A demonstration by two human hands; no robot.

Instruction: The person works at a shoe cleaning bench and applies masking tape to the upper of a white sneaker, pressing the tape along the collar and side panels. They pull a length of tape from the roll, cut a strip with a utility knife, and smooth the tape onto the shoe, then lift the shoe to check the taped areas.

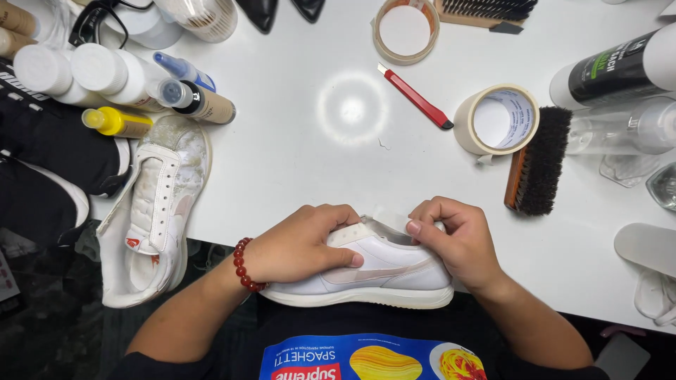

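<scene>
A white sneaker (384,271) lies on its side at the near edge of the white table (303,141), sole toward me. My left hand (299,243), with a red bead bracelet on the wrist, wraps over its heel and upper, thumb pressed on the side panel. My right hand (454,239) grips the toe end, fingers curled over a strip of pale masking tape (391,219) along the shoe's top edge. A second, dirtier white sneaker (151,211) lies sole-down at the table's left edge.
Two rolls of masking tape (496,119) (406,29), a red utility knife (417,97) and a dark bristle brush (539,162) lie beyond my hands. Several bottles (116,74) crowd the far left; a black-and-white bottle (616,67) and white insoles (644,246) are at right.
</scene>
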